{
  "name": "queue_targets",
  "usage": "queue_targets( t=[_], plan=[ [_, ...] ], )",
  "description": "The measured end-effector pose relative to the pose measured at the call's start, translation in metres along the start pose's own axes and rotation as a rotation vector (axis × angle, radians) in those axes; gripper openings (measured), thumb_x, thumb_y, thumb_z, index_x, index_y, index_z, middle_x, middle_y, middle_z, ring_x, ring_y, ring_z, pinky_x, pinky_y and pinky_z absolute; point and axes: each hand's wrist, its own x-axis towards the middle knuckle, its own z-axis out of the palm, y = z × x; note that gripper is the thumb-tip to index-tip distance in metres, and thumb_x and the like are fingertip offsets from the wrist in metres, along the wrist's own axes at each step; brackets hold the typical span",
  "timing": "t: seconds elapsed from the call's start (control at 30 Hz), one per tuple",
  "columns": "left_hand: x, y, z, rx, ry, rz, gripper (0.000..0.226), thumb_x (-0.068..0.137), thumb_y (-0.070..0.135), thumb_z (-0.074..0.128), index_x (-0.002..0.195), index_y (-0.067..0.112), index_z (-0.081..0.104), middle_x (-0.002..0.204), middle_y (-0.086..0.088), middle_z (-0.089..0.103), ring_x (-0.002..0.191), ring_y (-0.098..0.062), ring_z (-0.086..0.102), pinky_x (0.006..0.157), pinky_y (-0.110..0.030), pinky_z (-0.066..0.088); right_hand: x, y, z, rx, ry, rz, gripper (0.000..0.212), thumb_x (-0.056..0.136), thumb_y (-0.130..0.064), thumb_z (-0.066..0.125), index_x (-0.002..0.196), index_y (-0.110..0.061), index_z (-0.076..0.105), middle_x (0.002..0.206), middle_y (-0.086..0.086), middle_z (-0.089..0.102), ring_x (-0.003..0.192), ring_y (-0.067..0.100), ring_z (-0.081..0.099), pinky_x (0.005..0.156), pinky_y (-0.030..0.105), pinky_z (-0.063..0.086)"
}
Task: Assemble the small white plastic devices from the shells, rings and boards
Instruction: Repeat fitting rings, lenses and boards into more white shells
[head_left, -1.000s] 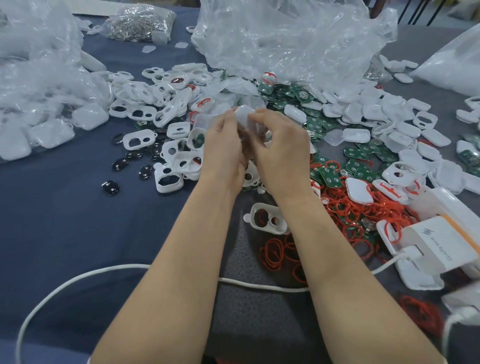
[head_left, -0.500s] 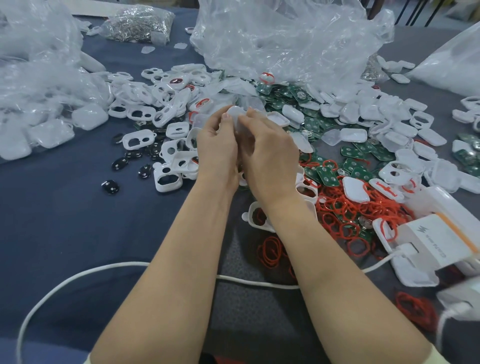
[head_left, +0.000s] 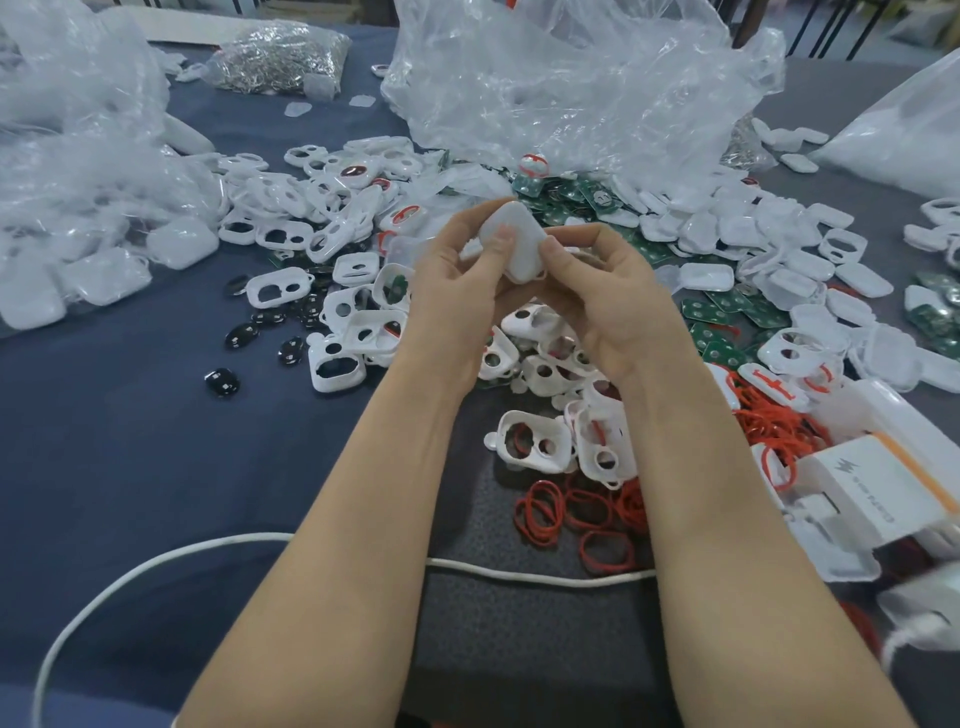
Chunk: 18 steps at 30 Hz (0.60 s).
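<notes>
White rounded plastic shell (head_left: 511, 244) is being gripped between the left hand (head_left: 452, 301) and right hand (head_left: 608, 312), thumbs pressing it. Thin red rings (head_left: 540, 512) are lying nearby.

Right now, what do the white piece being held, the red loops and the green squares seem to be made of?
The white shell looks like moulded plastic: smooth, faintly glossy, rounded corners. The red rings seem rubber or silicone: thin loops lying bent out of shape. The green boards look like circuit board: flat, stiff, with pale round pads.
</notes>
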Motion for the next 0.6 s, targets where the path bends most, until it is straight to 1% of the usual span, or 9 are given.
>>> queue_targets(
  t=[0.07,0.13,0.2,0.27,0.3,0.37,0.43,0.5,0.6],
  plan=[
    [-0.0002,0.0003,-0.001,0.012,-0.014,0.002,0.015,0.099,0.007,0.049,0.109,0.012,0.059,0.083,-0.004,0.071,0.079,-0.021,0.07,0.072,-0.03,0.06,0.0001,0.001,0.0005,0.005,-0.003,-0.002,0.012,0.091,-0.005,0.06,0.082,-0.013,0.058,0.079,0.012,0.064,0.072,0.021,0.061,0.074,0.029,0.055],
    [-0.0006,0.001,-0.0007,0.002,-0.02,-0.002,0.016,0.099,0.006,0.05,0.11,0.013,0.059,0.083,-0.004,0.072,0.08,-0.02,0.07,0.074,-0.03,0.059,-0.0006,0.0023,0.0037,-0.014,0.026,-0.027,0.011,0.091,-0.006,0.06,0.083,-0.013,0.059,0.08,0.013,0.064,0.074,0.025,0.061,0.077,0.035,0.054],
    [-0.0019,0.0007,0.0022,-0.013,-0.04,-0.018,0.023,0.097,0.001,0.05,0.117,0.013,0.056,0.091,-0.008,0.07,0.085,-0.02,0.069,0.083,-0.031,0.058,-0.0019,0.0026,0.006,-0.038,0.076,-0.079,0.008,0.092,-0.007,0.06,0.087,-0.013,0.06,0.081,0.013,0.065,0.074,0.028,0.061,0.08,0.042,0.053],
    [-0.0033,-0.0013,0.0058,-0.017,-0.035,-0.035,0.033,0.097,-0.002,0.049,0.128,0.01,0.049,0.101,-0.014,0.067,0.089,-0.021,0.067,0.091,-0.033,0.055,-0.0017,0.0027,0.0055,-0.064,0.101,-0.111,0.004,0.093,-0.01,0.06,0.096,-0.013,0.061,0.081,0.01,0.067,0.072,0.024,0.063,0.077,0.038,0.055],
    [-0.0034,-0.0031,0.0073,-0.006,-0.014,-0.039,0.036,0.097,-0.002,0.049,0.132,0.006,0.045,0.105,-0.017,0.065,0.091,-0.023,0.067,0.092,-0.035,0.055,-0.0013,0.0035,0.0047,-0.087,0.09,-0.094,0.009,0.093,-0.012,0.061,0.102,-0.012,0.061,0.083,0.01,0.069,0.072,0.021,0.064,0.075,0.036,0.055],
    [-0.0026,-0.0059,0.0082,0.018,0.046,-0.048,0.038,0.098,0.0,0.048,0.135,0.0,0.041,0.11,-0.023,0.064,0.093,-0.028,0.065,0.088,-0.037,0.054,-0.0009,0.0056,0.0034,-0.141,-0.004,-0.017,0.022,0.093,-0.017,0.06,0.112,-0.007,0.058,0.096,0.02,0.069,0.074,0.022,0.065,0.074,0.037,0.056],
    [-0.0018,-0.0065,0.0077,0.002,0.074,-0.07,0.036,0.099,0.002,0.047,0.134,-0.003,0.042,0.11,-0.025,0.066,0.092,-0.029,0.065,0.082,-0.037,0.054,-0.0014,0.0057,0.0033,-0.184,-0.098,0.022,0.024,0.095,-0.017,0.058,0.113,-0.001,0.058,0.105,0.029,0.065,0.082,0.025,0.064,0.083,0.041,0.057],
    [-0.0014,-0.0066,0.0064,-0.049,0.064,-0.096,0.029,0.101,0.004,0.043,0.128,-0.005,0.046,0.097,-0.019,0.069,0.081,-0.024,0.067,0.071,-0.032,0.054,-0.0008,0.0057,0.0028,-0.208,-0.116,0.018,0.022,0.095,-0.013,0.057,0.114,-0.001,0.057,0.098,0.023,0.064,0.085,0.026,0.063,0.09,0.046,0.055],
    [-0.0003,-0.0077,0.0057,-0.072,0.058,-0.114,0.022,0.103,0.007,0.038,0.118,-0.003,0.051,0.092,-0.016,0.068,0.074,-0.019,0.07,0.064,-0.025,0.057,0.0013,0.0082,0.0067,-0.357,-0.049,-0.026,0.02,0.094,-0.018,0.059,0.111,-0.01,0.057,0.098,0.018,0.066,0.085,0.028,0.065,0.086,0.044,0.056]
  ],
)
